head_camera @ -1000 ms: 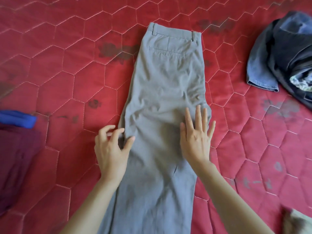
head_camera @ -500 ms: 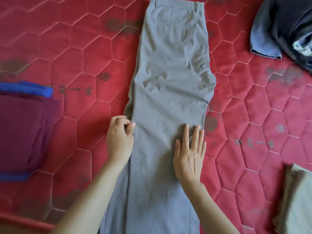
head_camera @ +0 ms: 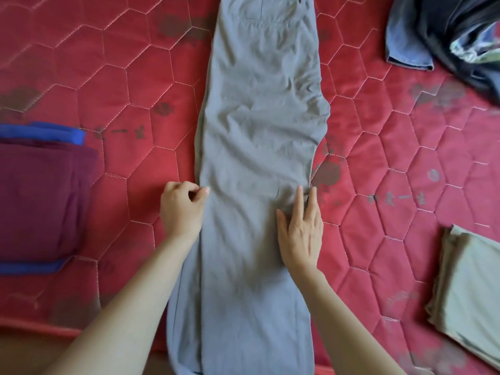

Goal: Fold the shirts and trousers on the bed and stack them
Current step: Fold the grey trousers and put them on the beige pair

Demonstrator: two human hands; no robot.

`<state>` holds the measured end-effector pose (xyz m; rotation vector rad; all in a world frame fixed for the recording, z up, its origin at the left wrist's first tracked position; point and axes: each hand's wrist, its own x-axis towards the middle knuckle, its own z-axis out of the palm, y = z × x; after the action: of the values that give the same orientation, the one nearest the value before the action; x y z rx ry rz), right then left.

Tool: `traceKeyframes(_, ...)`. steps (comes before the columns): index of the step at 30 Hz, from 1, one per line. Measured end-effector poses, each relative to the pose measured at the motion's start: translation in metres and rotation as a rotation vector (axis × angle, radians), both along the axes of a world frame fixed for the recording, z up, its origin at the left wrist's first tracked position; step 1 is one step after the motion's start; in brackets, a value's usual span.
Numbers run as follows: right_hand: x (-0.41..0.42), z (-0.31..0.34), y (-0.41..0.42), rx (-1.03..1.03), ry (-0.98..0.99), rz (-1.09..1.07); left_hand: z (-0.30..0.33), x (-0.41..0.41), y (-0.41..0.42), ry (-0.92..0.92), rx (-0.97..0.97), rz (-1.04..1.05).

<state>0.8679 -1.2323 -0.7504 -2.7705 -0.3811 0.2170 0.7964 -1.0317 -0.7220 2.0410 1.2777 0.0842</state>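
Observation:
Grey trousers (head_camera: pixel 259 125) lie lengthwise down the middle of the red quilted bed (head_camera: pixel 108 85), folded leg over leg, waistband at the top edge of view. My left hand (head_camera: pixel 182 209) rests at the trousers' left edge, fingers curled with fingertips at the fabric's edge; whether it pinches the cloth is unclear. My right hand (head_camera: pixel 300 234) lies flat on the trousers near their right edge, fingers extended. The trouser legs run past the bed's near edge at the bottom.
A folded maroon garment (head_camera: pixel 38 201) on a blue one (head_camera: pixel 46 132) sits at the left. A folded olive-beige garment (head_camera: pixel 470 290) lies at the lower right. A loose pile of dark and denim clothes (head_camera: pixel 443 31) is at the upper right.
Both hands have slid down the trousers toward me, from the thigh area to lower on the legs. The view has shifted down, bringing the folded piles further in.

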Motion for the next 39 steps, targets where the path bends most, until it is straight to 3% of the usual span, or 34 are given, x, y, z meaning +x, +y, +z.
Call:
traceKeyframes(7,-0.049,0.022,-0.027,0.186,0.128,-0.284,0.008,-0.072,-0.043,0.055,-0.066,-0.126)
traceKeyframes(12,-0.088,0.029,-0.045,0.178,0.095,-0.402,0.010,-0.094,-0.061,0.074,-0.008,-0.181)
traceKeyframes(21,-0.138,0.046,-0.069,0.261,0.227,-0.404,0.023,-0.106,-0.063,0.087,-0.230,-0.328)
traceKeyframes(29,-0.141,0.049,-0.082,0.226,0.374,-0.373,0.027,-0.151,-0.093,0.151,-0.121,-0.334)
traceKeyframes(34,-0.150,0.079,-0.091,0.307,0.352,-0.305,0.055,-0.167,-0.104,-0.023,-0.168,-0.183)
traceKeyframes(39,-0.145,0.112,-0.093,0.785,0.580,-0.301,0.085,-0.178,-0.073,-0.335,-0.464,-0.016)
